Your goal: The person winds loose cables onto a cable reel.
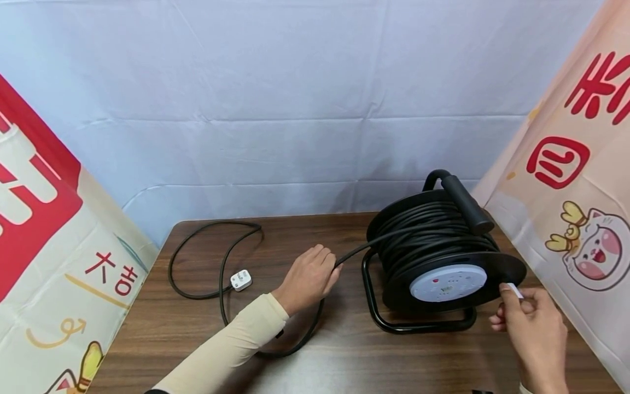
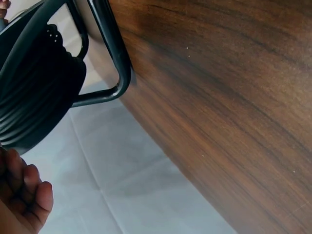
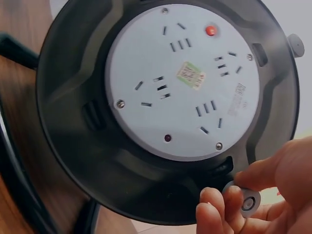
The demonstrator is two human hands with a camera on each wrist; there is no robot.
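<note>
Black cord (image 1: 354,253) is gripped in left hand (image 1: 309,276); right hand (image 1: 538,323) pinches knob (image 1: 514,290) at 4 o'clock on reel (image 1: 448,283). Apparent step: winding; next likely needs steady turning.

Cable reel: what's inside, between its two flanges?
Black cable, wound in many turns, lies between the flanges. One length runs out to the left hand, which grips it. The core can't be seen: the turns cover it.

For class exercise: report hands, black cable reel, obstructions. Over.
Left hand gripping black cable; right hand pinching white knob. Round black reel on frame, partly unwound. No blockage visible; white square plug aside.
</note>
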